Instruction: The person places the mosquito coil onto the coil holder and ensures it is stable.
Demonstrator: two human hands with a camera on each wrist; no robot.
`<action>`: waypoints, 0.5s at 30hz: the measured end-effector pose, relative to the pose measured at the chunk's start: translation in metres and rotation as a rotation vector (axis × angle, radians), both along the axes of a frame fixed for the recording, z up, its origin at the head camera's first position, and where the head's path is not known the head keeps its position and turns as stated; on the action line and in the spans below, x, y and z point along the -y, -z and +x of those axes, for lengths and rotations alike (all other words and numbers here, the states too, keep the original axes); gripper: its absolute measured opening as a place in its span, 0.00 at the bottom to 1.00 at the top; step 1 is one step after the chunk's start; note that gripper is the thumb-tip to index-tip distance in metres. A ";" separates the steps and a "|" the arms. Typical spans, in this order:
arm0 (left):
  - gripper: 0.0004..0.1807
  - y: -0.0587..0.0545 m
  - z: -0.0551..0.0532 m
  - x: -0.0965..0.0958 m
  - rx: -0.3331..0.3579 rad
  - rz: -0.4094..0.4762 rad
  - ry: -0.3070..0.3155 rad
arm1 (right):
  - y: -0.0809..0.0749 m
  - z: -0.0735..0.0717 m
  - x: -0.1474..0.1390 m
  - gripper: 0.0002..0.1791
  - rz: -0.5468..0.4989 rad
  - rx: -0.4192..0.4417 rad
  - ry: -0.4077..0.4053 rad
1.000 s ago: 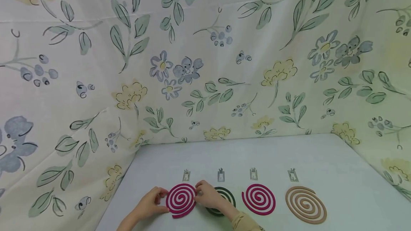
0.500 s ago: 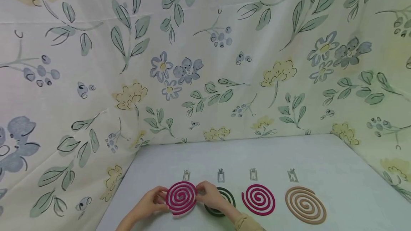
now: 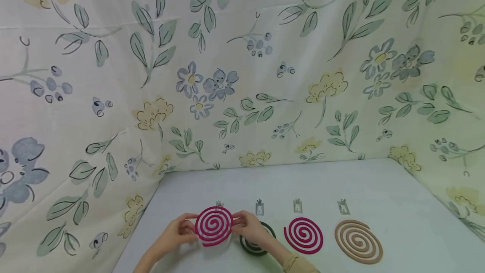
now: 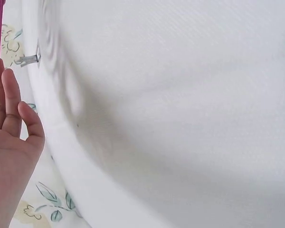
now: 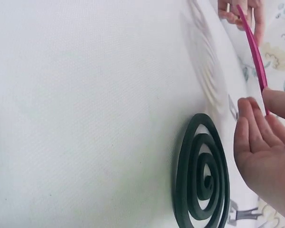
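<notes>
A magenta mosquito coil (image 3: 214, 225) hangs raised off the white table, tilted, with its shadow beneath. My left hand (image 3: 175, 235) pinches its left edge and my right hand (image 3: 251, 227) pinches the right edge. In the right wrist view the coil (image 5: 257, 61) appears edge-on between both hands. A dark green coil (image 5: 181, 185) lies flat below my right hand, partly covered by it in the head view. Behind the raised coil a small metal coil stand (image 3: 219, 203) is partly hidden.
Three more metal stands lie in a row, including one (image 3: 259, 207) behind the green coil. To the right rest a second magenta coil (image 3: 304, 235) and a tan coil (image 3: 358, 241). A floral cloth (image 3: 242, 138) borders the white table (image 3: 288, 180) behind and at the sides.
Both hands have lifted the left magenta coil from the table and tilted it up. It now covers part of the leftmost stand. The other coils stay on the table.
</notes>
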State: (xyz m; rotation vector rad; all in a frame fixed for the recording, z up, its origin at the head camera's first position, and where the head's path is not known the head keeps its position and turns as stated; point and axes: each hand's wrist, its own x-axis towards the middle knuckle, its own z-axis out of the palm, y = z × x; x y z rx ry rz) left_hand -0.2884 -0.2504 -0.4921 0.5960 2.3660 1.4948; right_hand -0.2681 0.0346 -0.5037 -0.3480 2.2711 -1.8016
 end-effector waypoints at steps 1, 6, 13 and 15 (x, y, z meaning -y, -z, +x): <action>0.36 -0.001 0.000 0.000 0.004 0.004 -0.003 | 0.000 0.000 0.000 0.19 -0.006 0.007 0.007; 0.35 -0.007 0.000 0.000 0.012 0.025 -0.003 | -0.005 0.002 -0.001 0.19 -0.072 0.004 0.012; 0.36 -0.020 -0.001 -0.002 0.034 0.086 0.016 | -0.017 0.004 -0.004 0.21 -0.133 0.005 0.006; 0.36 -0.024 -0.001 -0.003 0.045 0.102 0.022 | -0.020 0.004 -0.005 0.22 -0.151 0.007 0.010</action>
